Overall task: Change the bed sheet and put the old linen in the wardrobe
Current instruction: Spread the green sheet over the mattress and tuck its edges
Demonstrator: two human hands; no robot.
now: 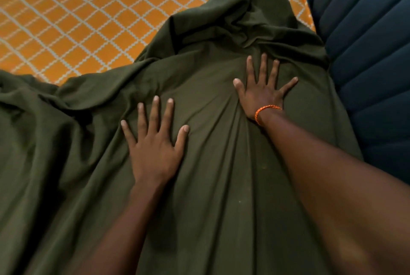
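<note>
covering most of what we see, the dark olive-green bed sheet [210, 186] lies rumpled across the mattress [73, 19], bunched into a raised fold toward the far right corner and spilling in loose creases to the near left. we see long wrinkles running from the near edge up between the two hands. the left hand [155, 148] lies flat on the sheet near the middle, palm down, fingers straight and spread, holding nothing. the right hand [261, 90] presses flat on the sheet a little farther away and to the right, fingers also splayed wide and gripping nothing; an orange braided bracelet [265, 111] circles its wrist. both forearms reach in from the near edge, bare. beyond the sheet we see the mattress left uncovered at the far left, its orange fabric crossed by a pale diamond lattice with piped edging along the rim. just beside the mattress on the right stands a dark blue padded headboard [366, 41] with stitched channels.
</note>
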